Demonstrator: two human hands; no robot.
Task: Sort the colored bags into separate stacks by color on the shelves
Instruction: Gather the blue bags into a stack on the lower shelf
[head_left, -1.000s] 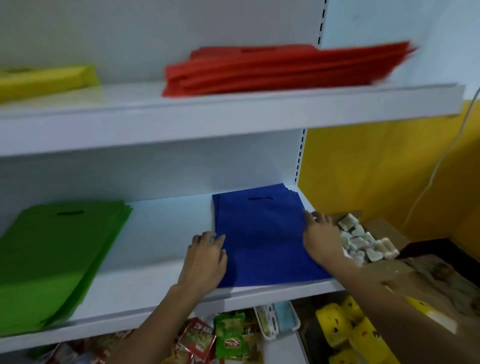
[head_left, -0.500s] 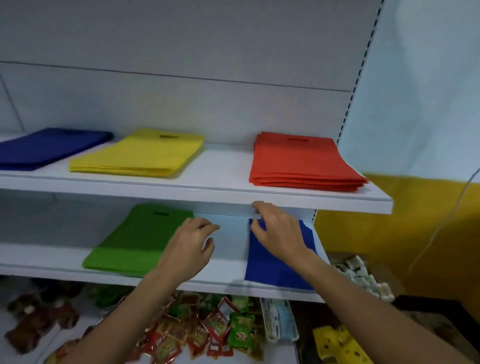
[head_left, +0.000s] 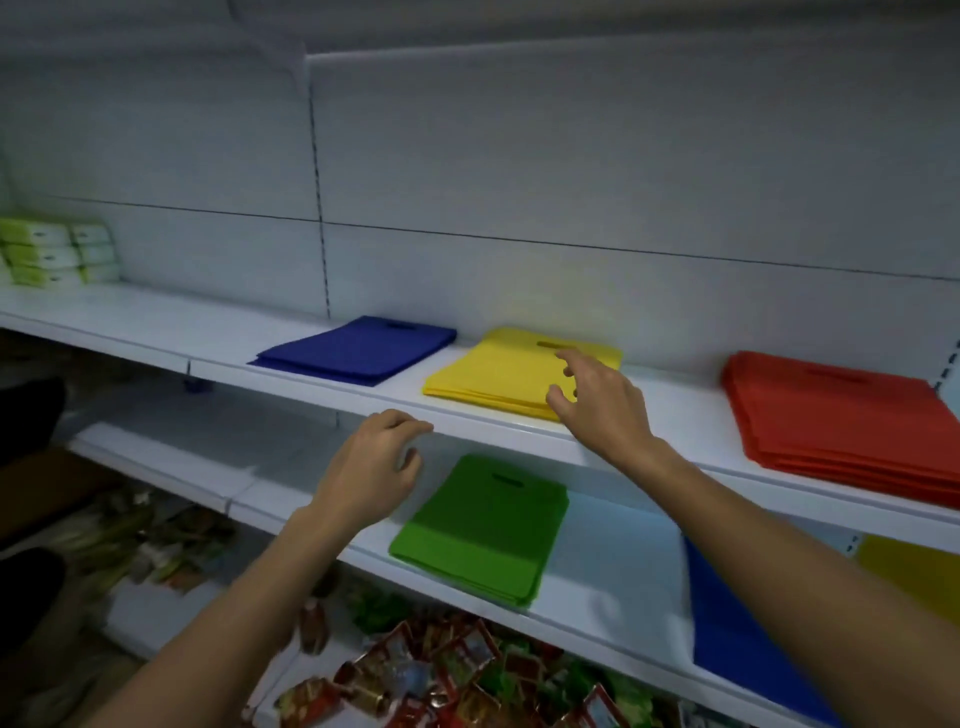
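Fingers (head_left: 574, 361) of the right hand (head_left: 605, 415) are spread over the yellow bags (head_left: 493, 374), likely for squaring; the left hand (head_left: 371, 467) is held loose, empty.

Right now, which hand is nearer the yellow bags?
Right. The right hand is over the yellow bags' front right corner. The left hand is lower and to their left, in front of the upper shelf's edge.

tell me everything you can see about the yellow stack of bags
A flat, neat yellow stack of several thin bags, fabric-like and matte, with a slot handle cut near the back edge. It lies on the upper shelf between the blue stack and the red stack, apart from both. The right hand reaches over its front right corner, fingers spread; contact is unclear.
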